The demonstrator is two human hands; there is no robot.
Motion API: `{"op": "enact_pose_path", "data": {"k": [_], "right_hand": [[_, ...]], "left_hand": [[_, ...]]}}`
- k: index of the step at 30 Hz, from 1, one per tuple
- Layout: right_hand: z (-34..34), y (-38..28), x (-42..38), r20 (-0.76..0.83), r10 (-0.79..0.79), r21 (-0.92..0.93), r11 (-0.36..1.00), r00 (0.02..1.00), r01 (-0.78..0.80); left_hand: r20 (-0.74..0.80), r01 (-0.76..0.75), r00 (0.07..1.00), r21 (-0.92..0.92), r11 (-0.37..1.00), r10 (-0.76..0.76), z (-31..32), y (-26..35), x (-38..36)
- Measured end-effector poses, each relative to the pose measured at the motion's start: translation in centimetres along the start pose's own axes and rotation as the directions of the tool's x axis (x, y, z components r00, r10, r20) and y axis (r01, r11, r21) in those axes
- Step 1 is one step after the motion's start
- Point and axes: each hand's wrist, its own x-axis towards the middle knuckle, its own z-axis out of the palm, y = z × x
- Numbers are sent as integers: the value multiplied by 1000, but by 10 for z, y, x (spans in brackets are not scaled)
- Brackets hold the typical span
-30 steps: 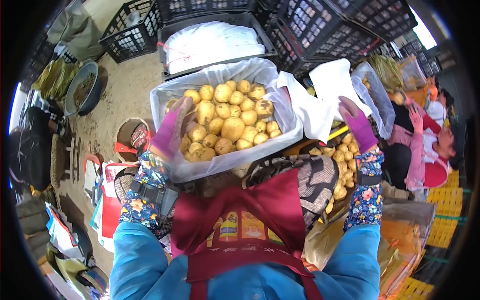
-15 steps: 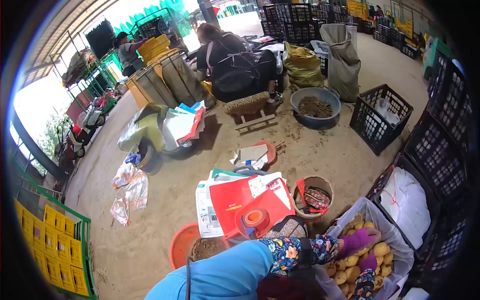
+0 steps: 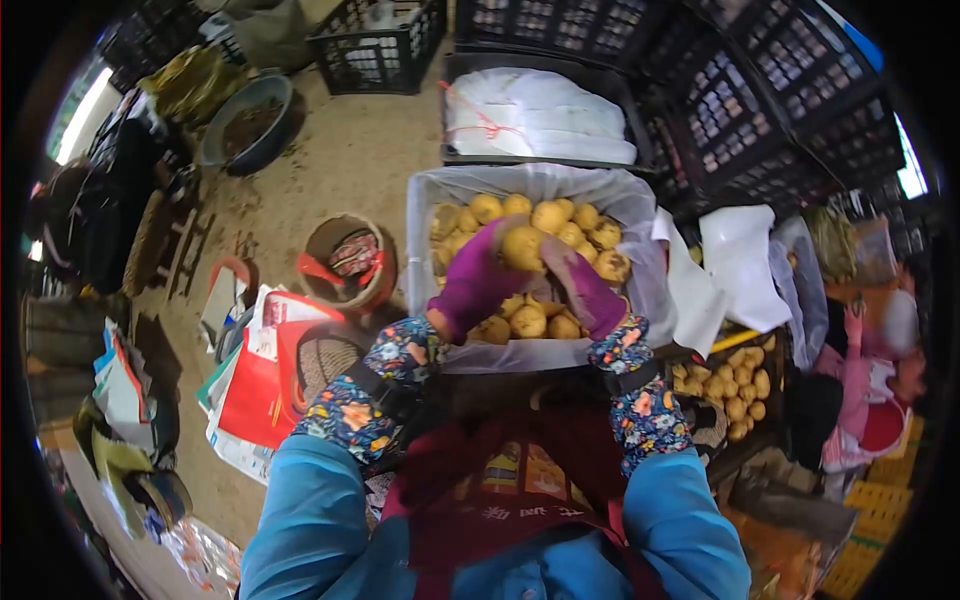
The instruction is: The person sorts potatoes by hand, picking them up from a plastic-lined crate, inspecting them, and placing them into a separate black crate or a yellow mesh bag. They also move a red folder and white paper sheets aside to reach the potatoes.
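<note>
Holding potato [image 3: 524, 247] — both hands, probably — above crate rim [image 3: 520, 355]

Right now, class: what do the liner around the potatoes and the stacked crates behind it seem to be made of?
Liner: thin plastic film, apparently; translucent, glossy, wrinkled, draped over the box edge around the potatoes.
Crates: likely moulded rigid plastic; matte black, with regular lattice holes.

Potatoes [image 3: 560, 222]: many hidden under the two gloved hands.
Left hand [image 3: 478, 280]: fingertips hidden behind the held potato [image 3: 524, 247].
Right hand [image 3: 585, 290]: palm side not shown.
Crate [image 3: 430, 215]: near wall hidden by forearms and liner.
Person [image 3: 880, 370] at right: blurred, cut off by the lens rim.
Apron print [image 3: 510, 470]: too small to read.
</note>
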Motion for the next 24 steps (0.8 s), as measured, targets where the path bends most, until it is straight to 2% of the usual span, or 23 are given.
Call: {"op": "enact_pose_path", "data": {"k": [1, 2, 5, 7, 9, 12, 15, 19, 21, 23, 24], "right_hand": [[10, -17, -4, -62, 51, -83, 995, 997, -56], [19, -20, -8, -132, 80, -43, 995, 988, -86], [20, -16, -12, -287, -77, -280, 960, 955, -6], [6, 1, -15, -316, -124, -256, 966, 941, 42], [0, 3, -17, -304, 2, -25, 1000, 953, -10], [13, -28, -18, -267, 185, 223, 967, 946, -127], [24, -10, -7, -311, -85, 153, 978, 947, 139], [25, 5, -1, -202, 12, 372, 926, 979, 65], [18, 14, 5, -215, 181, 404, 911, 960, -81], [8, 25, 13, -263, 210, 349, 931, 942, -110], [2, 33, 19, -298, 153, 274, 959, 942, -69]], "left_hand": [[-20, -111, 993, 113, 987, 114, 3, -5, 2], [-53, -212, 972, 238, 948, 231, 5, -10, 4], [47, -185, 982, 89, 979, 181, 3, 5, 4], [140, -12, 989, -175, 984, 37, 1, 9, 2], [203, 134, 978, -426, 895, -50, 3, 8, 1], [221, -114, 966, -100, 988, 134, -6, 13, 3], [120, -68, 990, -13, 998, 69, -4, -1, -5], [176, 176, 974, -176, 969, -144, -8, 2, -9], [260, 261, 947, -270, 927, -190, -11, 13, -9], [212, 243, 959, -266, 933, -189, -16, 15, -9], [186, 235, 964, -265, 935, -189, -20, 18, -9]]}}
